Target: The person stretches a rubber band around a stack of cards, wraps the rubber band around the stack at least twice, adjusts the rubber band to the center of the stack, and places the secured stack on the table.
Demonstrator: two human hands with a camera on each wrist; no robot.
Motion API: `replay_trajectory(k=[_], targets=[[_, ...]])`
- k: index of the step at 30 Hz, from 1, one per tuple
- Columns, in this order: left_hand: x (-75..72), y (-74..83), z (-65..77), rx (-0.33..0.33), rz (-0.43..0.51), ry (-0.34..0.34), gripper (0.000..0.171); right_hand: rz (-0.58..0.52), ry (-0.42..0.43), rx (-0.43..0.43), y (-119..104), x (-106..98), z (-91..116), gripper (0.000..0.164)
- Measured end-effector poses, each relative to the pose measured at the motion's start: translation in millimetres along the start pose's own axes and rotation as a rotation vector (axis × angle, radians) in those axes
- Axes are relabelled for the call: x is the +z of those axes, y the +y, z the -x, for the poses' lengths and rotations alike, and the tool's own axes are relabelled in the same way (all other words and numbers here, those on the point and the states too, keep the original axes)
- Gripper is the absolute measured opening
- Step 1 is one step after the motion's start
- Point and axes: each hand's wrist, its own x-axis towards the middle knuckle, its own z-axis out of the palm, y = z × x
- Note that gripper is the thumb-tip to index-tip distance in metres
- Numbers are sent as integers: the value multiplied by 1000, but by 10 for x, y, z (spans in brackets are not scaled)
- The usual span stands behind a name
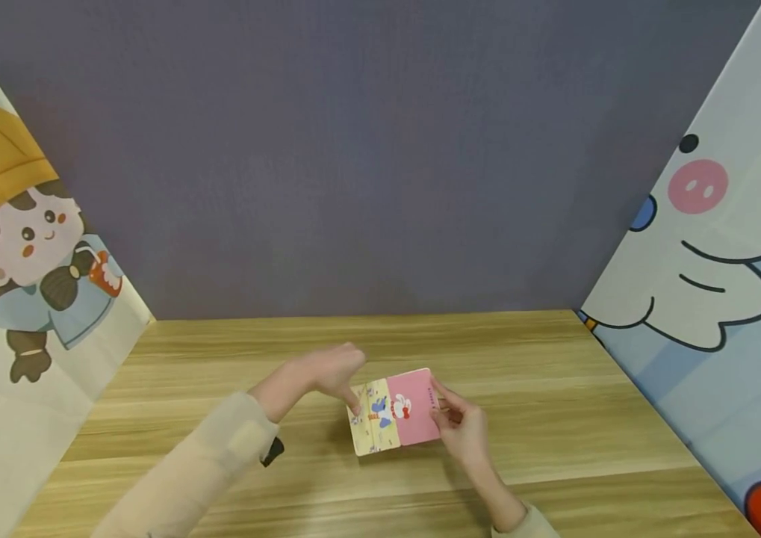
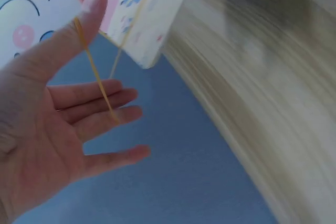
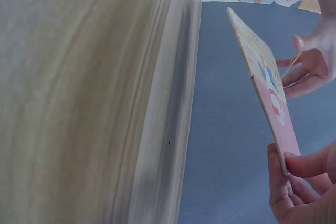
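A small notebook (image 1: 415, 426) with a pink and pale yellow cover and cartoon animals is held tilted over the table. My right hand (image 1: 469, 435) pinches its pink end between thumb and fingers. At the yellow end is my left hand (image 1: 334, 369), its thumb and fingers spread apart. A thin yellow rubber band (image 2: 96, 74) stretches between the left thumb and fingers in the left wrist view. Another strand runs from the fingers up to the notebook and along its cover. The right wrist view shows the notebook (image 3: 281, 116) nearly edge-on.
Beneath the hands lies a wood-grain table (image 1: 555, 418). A dark grey panel (image 1: 353, 164) rises behind it. Side panels carry cartoon prints, a child (image 1: 44, 239) on the left and a white pig-nosed animal (image 1: 716, 246) on the right.
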Motion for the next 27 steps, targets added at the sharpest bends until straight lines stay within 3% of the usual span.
replay_trajectory(k=[2,5,8,20,27], targets=[[28,-2,12,-6,-24,15,70,6,14,14,-69,-4,5,44],[72,-1,32,-35,-35,41,97,-12,18,35,30,0,-10,45],[117,1,52,-66,-12,66,107,-41,43,60,168,20,-25,47],[239,43,36,-92,-76,218,117,-112,144,149,185,67,-36,50],[272,77,44,-97,22,230,107,-120,135,130,175,79,-19,50]])
